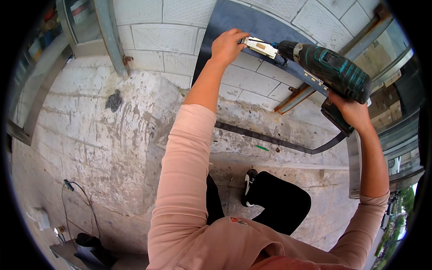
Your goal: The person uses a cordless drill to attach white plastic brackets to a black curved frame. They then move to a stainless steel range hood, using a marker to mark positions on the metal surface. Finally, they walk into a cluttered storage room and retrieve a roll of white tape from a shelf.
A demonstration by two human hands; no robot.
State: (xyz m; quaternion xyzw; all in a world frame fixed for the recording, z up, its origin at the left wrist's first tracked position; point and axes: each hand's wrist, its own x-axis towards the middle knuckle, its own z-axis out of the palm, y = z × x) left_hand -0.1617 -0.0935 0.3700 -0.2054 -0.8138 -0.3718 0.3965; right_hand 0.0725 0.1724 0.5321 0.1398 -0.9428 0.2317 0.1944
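Observation:
A teal-and-black cordless drill (335,65) is in my right hand (350,110), whose fingers wrap round its handle. Its chuck points left, toward a long whitish fitting (262,47); whether the bit touches a screw I cannot make out. At the left end of that fitting, my left hand (229,46) has its fingers closed on it, with a small dark part by the fingertips. Behind both lies a dark grey panel (216,22) with a row of small pale marks or slots along its lower edge. A black strap (310,150) hangs from the drill's base.
A white tiled wall (139,40) rises behind the panel, with rusty metal posts (112,45) at either side. Lower down are a stained concrete ledge (108,135) and a small green stick (262,147). A cable (90,202) lies at lower left, near a black object (92,252).

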